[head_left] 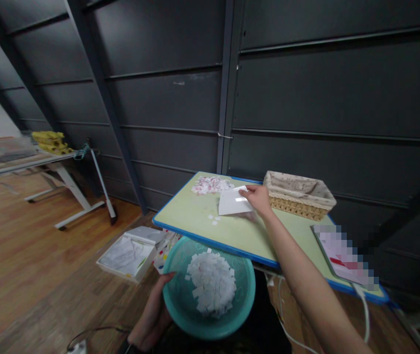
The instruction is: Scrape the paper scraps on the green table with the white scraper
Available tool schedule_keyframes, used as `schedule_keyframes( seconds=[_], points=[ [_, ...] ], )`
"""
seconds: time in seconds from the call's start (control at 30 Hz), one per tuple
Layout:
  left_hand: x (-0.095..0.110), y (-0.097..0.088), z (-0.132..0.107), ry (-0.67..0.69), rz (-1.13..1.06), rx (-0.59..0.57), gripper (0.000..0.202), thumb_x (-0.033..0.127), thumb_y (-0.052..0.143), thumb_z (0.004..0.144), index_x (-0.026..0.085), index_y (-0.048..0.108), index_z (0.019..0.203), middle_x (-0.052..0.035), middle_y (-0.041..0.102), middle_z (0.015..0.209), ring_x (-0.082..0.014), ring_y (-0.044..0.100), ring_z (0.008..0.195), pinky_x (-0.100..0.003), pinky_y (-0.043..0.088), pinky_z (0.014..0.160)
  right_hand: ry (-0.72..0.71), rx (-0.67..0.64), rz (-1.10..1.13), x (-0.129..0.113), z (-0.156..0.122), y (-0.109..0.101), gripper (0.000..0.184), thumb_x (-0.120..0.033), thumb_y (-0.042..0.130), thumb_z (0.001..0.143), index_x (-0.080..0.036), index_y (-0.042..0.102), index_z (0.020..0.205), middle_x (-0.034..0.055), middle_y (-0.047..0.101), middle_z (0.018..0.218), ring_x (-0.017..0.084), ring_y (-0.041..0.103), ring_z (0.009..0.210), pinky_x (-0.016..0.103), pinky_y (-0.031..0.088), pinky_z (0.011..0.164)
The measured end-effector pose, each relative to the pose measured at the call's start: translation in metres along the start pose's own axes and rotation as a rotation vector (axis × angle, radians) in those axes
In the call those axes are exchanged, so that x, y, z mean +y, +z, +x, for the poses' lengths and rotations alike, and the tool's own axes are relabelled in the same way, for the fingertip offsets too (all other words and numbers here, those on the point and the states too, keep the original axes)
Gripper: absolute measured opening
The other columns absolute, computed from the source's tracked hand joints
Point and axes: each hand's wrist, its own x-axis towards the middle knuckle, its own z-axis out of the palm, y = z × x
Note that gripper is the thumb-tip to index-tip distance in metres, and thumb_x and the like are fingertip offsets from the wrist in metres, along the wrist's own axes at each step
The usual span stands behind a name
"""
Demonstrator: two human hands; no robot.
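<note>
My left hand [155,306] grips the left rim of a teal plastic mesh basket [247,300], its thumb over the edge. Many small white paper pieces [213,282] are heaped inside. Over the pale green table [186,209], my right hand [258,198] pinches a glossy white sheet [230,202] by its upper right edge. The sheet is tilted, and something blurred shows under its right side. Behind it, to the left, lies a pile of white and pinkish paper bits [210,185]. Several loose bits [215,219] lie in front of that pile.
A cloth-lined woven basket [298,205] stands at the table's back right. A tablet-like device [337,258], partly pixelated, lies near the right edge with a white cable. An open white box [121,260] rests on the floor at left. A dark panelled wall [165,103] rises behind.
</note>
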Motion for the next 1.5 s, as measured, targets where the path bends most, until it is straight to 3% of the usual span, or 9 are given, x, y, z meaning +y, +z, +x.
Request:
schedule_keyframes(
  seconds=[0.13,0.27,0.43,0.57,0.8,0.97,1.13,1.5],
  points=[
    [-0.001,-0.002,0.004,0.007,-0.027,-0.019,0.048,0.019,0.056,0.079,0.002,0.051,0.124,-0.0124,0.077,0.080,-0.0287,0.071,0.085,-0.044,0.051,0.086,0.013,-0.091,0.032,-0.001,-0.001,0.000,0.038,-0.036,0.058,0.063,-0.007,0.074,0.082,0.0061,0.068,0.067,0.018,0.056,0.059,0.025,0.038,0.053],
    [-0.002,-0.004,0.008,-0.014,-0.084,-0.049,0.054,0.021,0.057,0.079,0.000,0.047,0.128,-0.0126,0.077,0.078,-0.0288,0.070,0.088,-0.043,0.049,0.090,0.044,-0.099,0.098,0.000,-0.002,0.000,0.040,-0.038,0.059,0.062,-0.006,0.074,0.081,0.0055,0.066,0.064,0.015,0.053,0.055,0.024,0.034,0.049],
    [0.000,-0.002,0.006,-0.011,-0.066,-0.039,0.053,0.020,0.059,0.077,0.005,0.050,0.127,-0.0122,0.078,0.085,-0.0291,0.070,0.087,-0.045,0.049,0.089,0.083,-0.186,0.137,0.002,-0.002,0.003,0.039,-0.038,0.061,0.059,-0.008,0.074,0.082,0.0050,0.066,0.065,0.015,0.053,0.054,0.023,0.035,0.048],
    [0.002,-0.003,0.009,-0.068,-0.070,0.008,0.048,0.018,0.056,0.078,0.005,0.053,0.124,-0.0128,0.077,0.086,-0.0283,0.071,0.085,-0.044,0.051,0.086,0.096,-0.151,0.146,-0.002,-0.005,0.003,0.039,-0.037,0.062,0.059,-0.007,0.073,0.081,0.0052,0.066,0.065,0.015,0.053,0.054,0.023,0.035,0.047],
    [-0.001,-0.013,0.014,-0.032,-0.035,-0.047,0.044,0.023,0.060,0.077,0.003,0.057,0.116,-0.0131,0.077,0.081,-0.0284,0.071,0.085,-0.043,0.052,0.084,0.120,-0.231,0.226,-0.004,-0.010,0.008,0.037,-0.035,0.064,0.059,-0.006,0.072,0.081,0.0053,0.065,0.065,0.013,0.051,0.053,0.022,0.034,0.046],
    [0.002,-0.011,0.012,-0.003,-0.009,-0.015,0.032,0.020,0.058,0.078,0.007,0.062,0.107,-0.0105,0.078,0.078,-0.0269,0.071,0.082,-0.042,0.053,0.082,0.160,-0.287,0.280,-0.005,-0.012,0.011,0.036,-0.035,0.065,0.059,-0.007,0.070,0.081,0.0045,0.063,0.060,0.012,0.050,0.048,0.021,0.031,0.042],
    [0.002,-0.016,0.014,-0.016,-0.037,-0.057,0.024,0.023,0.059,0.078,0.008,0.064,0.097,-0.0102,0.077,0.075,-0.0260,0.071,0.080,-0.042,0.054,0.079,0.200,-0.280,0.411,-0.006,-0.014,0.013,0.035,-0.036,0.069,0.057,-0.008,0.069,0.078,0.0066,0.066,0.063,0.014,0.054,0.050,0.022,0.035,0.043],
    [0.000,-0.017,0.016,-0.035,-0.115,-0.095,0.020,0.020,0.063,0.075,0.009,0.063,0.093,-0.0078,0.076,0.068,-0.0246,0.071,0.078,-0.039,0.055,0.077,0.223,-0.488,0.480,0.002,-0.019,0.024,0.039,-0.038,0.073,0.057,-0.008,0.071,0.082,0.0076,0.068,0.066,0.014,0.056,0.048,0.022,0.037,0.042]
  ],
)
